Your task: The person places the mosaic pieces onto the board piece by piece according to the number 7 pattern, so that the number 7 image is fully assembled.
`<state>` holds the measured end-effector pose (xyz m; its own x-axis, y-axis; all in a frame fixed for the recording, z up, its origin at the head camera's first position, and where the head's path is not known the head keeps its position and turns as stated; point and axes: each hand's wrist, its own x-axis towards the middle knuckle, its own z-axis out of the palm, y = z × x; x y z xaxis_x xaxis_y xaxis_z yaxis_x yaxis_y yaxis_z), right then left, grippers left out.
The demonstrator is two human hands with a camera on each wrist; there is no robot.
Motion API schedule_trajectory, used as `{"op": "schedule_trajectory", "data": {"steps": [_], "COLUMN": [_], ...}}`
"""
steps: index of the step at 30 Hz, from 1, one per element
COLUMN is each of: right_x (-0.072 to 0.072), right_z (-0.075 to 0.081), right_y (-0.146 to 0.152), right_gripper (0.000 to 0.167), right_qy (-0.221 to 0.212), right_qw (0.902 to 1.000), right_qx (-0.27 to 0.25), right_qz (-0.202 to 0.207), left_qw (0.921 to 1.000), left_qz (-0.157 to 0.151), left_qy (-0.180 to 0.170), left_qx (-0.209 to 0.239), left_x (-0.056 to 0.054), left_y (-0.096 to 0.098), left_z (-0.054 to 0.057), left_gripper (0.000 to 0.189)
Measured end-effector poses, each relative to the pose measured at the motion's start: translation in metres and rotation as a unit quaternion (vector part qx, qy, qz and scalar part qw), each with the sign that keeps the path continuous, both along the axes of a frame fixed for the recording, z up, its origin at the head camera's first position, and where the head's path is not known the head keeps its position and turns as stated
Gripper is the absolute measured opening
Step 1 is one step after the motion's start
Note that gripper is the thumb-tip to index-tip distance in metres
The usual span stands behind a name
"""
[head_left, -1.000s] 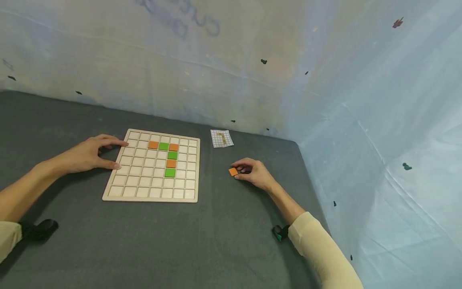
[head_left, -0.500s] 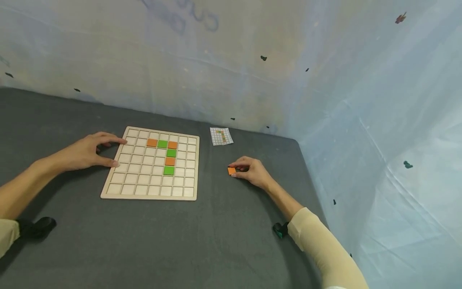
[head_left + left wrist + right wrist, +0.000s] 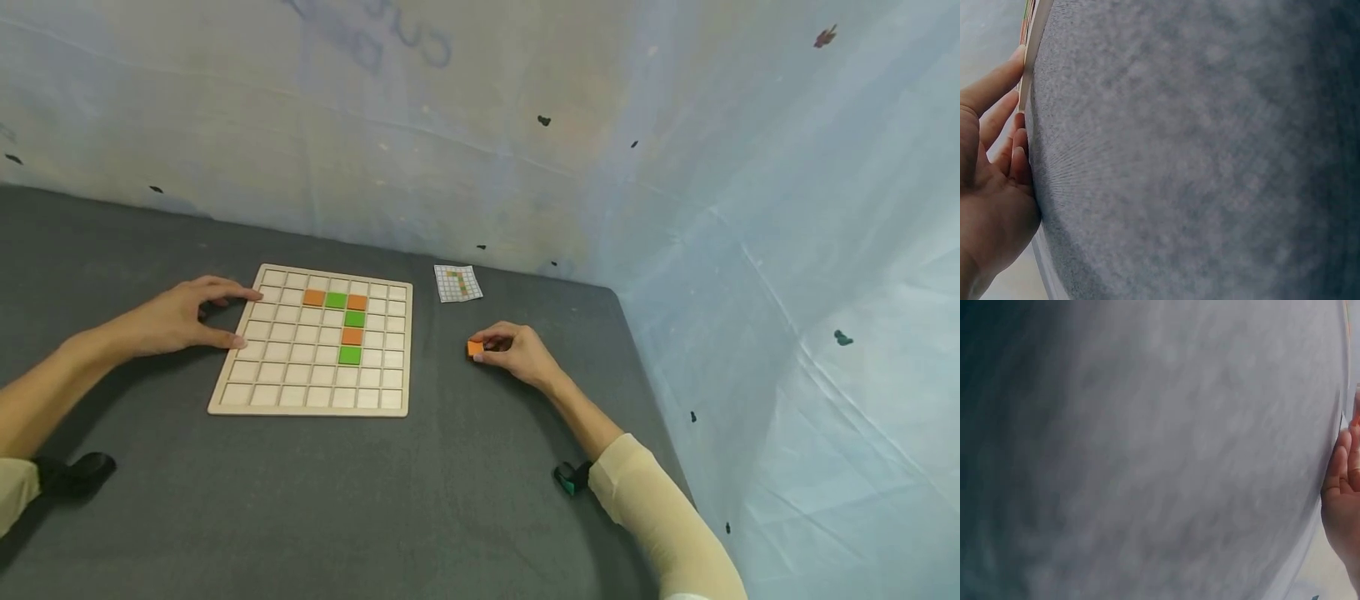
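In the head view a pale wooden grid board [image 3: 307, 411] lies left of centre. Its top run of tiles goes orange [image 3: 314, 297], green [image 3: 336, 300], orange [image 3: 357, 302]; below the last one a column continues green [image 3: 355, 318], orange [image 3: 352, 336], green [image 3: 349, 355]. My left hand [image 3: 172, 318] rests its thumb and index fingertip on the board's left edge, fingers extended; the left wrist view has that edge [image 3: 1036, 37] at the fingertips. Right of the board, my right hand [image 3: 522, 357] pinches a loose orange square tile [image 3: 474, 348] between thumb and fingers, close over the table.
A small paper card [image 3: 444, 292] printed with a coloured grid lies beyond the board's right side. The dark grey table [image 3: 337, 500] ends at pale sheeting [image 3: 360, 183] at the back and right.
My right hand has shifted slightly left with the orange tile, which has turned in the fingers. The left hand keeps its place at the board's edge.
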<state>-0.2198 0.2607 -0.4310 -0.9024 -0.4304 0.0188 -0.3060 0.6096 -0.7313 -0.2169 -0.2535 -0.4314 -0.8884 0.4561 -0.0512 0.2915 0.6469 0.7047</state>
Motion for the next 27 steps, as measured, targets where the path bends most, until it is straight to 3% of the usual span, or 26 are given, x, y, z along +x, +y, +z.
{"op": "schedule_trajectory", "data": {"steps": [9, 14, 16, 21, 27], "right_x": [0.01, 0.026, 0.028, 0.024, 0.029], "right_z": [0.008, 0.032, 0.033, 0.017, 0.015], "right_y": [-0.025, -0.046, -0.052, -0.064, -0.082], "right_gripper": [0.03, 0.031, 0.031, 0.03, 0.027], "right_qy": [-0.025, -0.021, -0.023, -0.017, -0.014], "right_qw": [0.995, 0.9943, 0.9942, 0.9936, 0.9938], "right_qx": [-0.095, -0.099, -0.1, -0.109, -0.11], "right_qz": [-0.018, -0.032, -0.031, -0.024, -0.009], "left_qw": [1.0, 1.0, 0.9999, 0.9999, 0.9999], "left_qz": [-0.001, 0.0, 0.001, 0.003, 0.001], "left_qy": [-0.005, -0.009, -0.011, -0.015, -0.013], "left_qx": [0.0, -0.003, -0.004, -0.001, -0.001], "left_x": [0.001, 0.0, -0.001, -0.002, -0.001], "left_y": [0.0, 0.001, 0.001, 0.0, 0.001], "left_z": [0.0, 0.003, 0.002, 0.001, 0.003], "left_gripper": [0.072, 0.072, 0.073, 0.073, 0.073]}}
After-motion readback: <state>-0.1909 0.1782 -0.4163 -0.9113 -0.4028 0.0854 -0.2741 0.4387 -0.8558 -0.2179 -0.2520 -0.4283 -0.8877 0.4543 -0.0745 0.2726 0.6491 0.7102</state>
